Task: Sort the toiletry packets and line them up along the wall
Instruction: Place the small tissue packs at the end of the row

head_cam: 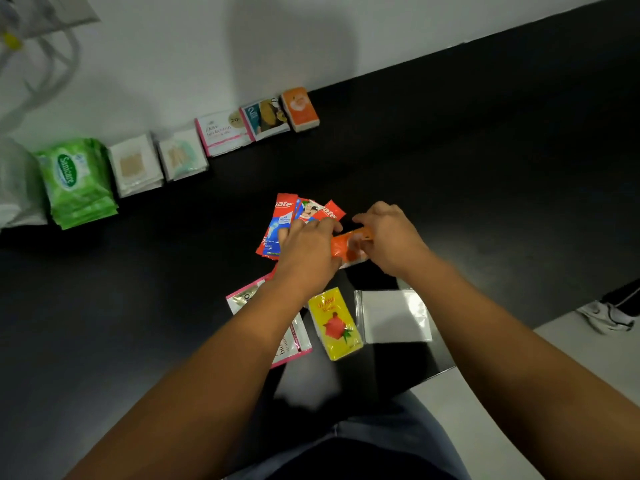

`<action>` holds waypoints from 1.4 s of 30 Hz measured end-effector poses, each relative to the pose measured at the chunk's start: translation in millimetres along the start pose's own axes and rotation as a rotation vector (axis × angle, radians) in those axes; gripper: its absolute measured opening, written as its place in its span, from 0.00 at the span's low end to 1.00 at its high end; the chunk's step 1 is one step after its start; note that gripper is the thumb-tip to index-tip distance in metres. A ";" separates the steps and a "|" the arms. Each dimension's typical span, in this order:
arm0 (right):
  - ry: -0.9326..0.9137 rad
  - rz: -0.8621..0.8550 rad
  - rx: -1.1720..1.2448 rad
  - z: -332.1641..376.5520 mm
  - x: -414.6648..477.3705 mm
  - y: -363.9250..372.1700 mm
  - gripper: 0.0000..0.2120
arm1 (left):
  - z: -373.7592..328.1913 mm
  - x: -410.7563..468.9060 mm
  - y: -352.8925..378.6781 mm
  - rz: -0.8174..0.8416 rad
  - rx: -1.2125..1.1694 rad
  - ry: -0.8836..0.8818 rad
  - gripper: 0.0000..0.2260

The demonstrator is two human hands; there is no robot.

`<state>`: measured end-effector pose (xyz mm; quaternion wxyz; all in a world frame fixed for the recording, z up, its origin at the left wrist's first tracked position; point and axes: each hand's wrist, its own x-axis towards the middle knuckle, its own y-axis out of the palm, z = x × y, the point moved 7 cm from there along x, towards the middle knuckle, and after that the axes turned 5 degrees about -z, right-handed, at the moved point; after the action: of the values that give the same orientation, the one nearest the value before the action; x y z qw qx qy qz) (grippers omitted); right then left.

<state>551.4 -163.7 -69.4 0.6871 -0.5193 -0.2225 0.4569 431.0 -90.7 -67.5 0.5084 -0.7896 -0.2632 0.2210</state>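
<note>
You stand at a black counter [485,150] that runs up to a white wall [173,64]. High on the left of the wall, white cords [52,74] hang in loops, and one has a small yellow bit [10,41] on it. A pale bag [17,181], maybe plastic, sits blurry at the far left of the counter. On the right, past the counter's edge, there is a light floor [571,375] and a white shoe [606,318] with a dark trouser leg.

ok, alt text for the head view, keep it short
A person's right hand pinches a flat orange packet over a black table, beside the left hand, which lies over a fan of red toothpaste sachets. Six packs, from green wipes to an orange box, line the white wall; a yellow packet and a clear plastic bag lie nearer.
</note>
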 end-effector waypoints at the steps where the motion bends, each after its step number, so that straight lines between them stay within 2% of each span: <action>1: -0.028 0.005 -0.022 -0.9 1.7 -1.8 0.21 | 0.0 5.2 -1.8 0.007 -0.035 0.002 0.20; 4: -0.085 0.008 0.089 -2.8 11.4 -9.5 0.13 | 1.7 25.9 -17.0 -0.030 -0.285 0.029 0.14; 6: -0.094 -0.011 0.212 -1.1 24.3 -17.1 0.12 | 9.7 45.0 -34.3 -0.142 -0.415 0.010 0.16; 9: -0.052 -0.055 0.377 1.4 52.7 -30.2 0.10 | 31.6 70.4 -50.7 -0.314 -0.533 -0.177 0.23; 12: 0.072 -0.079 0.711 0.0 89.9 -29.5 0.06 | 48.6 89.5 -43.7 -0.405 -0.682 -0.396 0.27; 14: 0.133 -0.095 0.880 1.6 115.1 -25.5 0.05 | 57.6 108.1 -29.5 -0.389 -0.785 -0.496 0.20; 16: 0.154 -0.114 0.932 1.3 143.9 -21.3 0.07 | 62.0 132.1 -23.9 -0.371 -0.715 -0.493 0.11; 18: 0.171 -0.149 0.899 -2.6 173.4 -19.9 0.11 | 63.5 154.7 -27.8 -0.395 -0.608 -0.444 0.06; 21: 0.112 -0.224 0.763 -2.1 210.9 -24.8 0.06 | 73.6 182.4 -43.2 -0.535 -0.574 -0.408 0.06; 24: 0.023 -0.227 0.650 5.7 237.3 -28.6 0.08 | 90.2 208.5 -49.4 -0.584 -0.534 -0.446 0.05; 28: -0.057 -0.193 0.491 17.1 262.9 -26.9 0.11 | 93.8 228.7 -56.1 -0.601 -0.335 -0.447 0.08; 32: -0.043 -0.122 0.476 18.8 271.5 -20.6 0.12 | 87.0 233.0 -54.5 -0.596 -0.166 -0.417 0.14; 36: -0.048 -0.076 0.559 19.5 266.0 -23.8 0.09 | 78.6 223.5 -58.1 -0.593 -0.128 -0.413 0.13; 39: -0.057 -0.103 0.543 19.0 249.1 -30.8 0.06 | 72.2 202.5 -70.4 -0.628 -0.159 -0.421 0.13; 42: -0.040 -0.176 0.486 15.4 218.9 -34.7 0.18 | 60.8 173.5 -77.9 -0.605 -0.210 -0.390 0.11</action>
<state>659.0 30.7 -69.0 0.8243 -0.3083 -0.1639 0.4457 511.2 88.9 -33.4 0.4072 -0.6672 -0.5977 0.1787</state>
